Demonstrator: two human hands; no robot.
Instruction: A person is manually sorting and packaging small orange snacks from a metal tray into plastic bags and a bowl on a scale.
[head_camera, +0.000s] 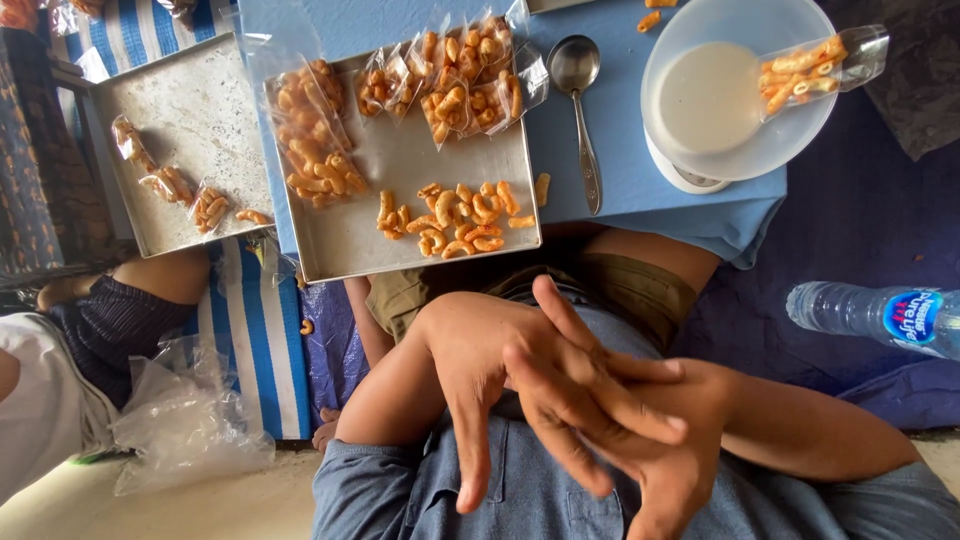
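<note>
Your left hand (480, 350) and right hand (650, 430) rested against your denim shirt (520, 490), fingers spread and laced across each other, pinching nothing. Just beyond them, the steel tray (400, 170) overhung the blue table's (640, 190) near edge, with loose orange snack curls (455, 220) heaped close to that rim and bare metal between them and the filled clear packets (450, 80) at the tray's far side. Right of the tray lay a spoon (580, 100) and a white bowl (735, 85). Left of it, a second tray (190, 130) held a few packets above another person's knee (170, 275). A water bottle (880, 315) lay well right.
</note>
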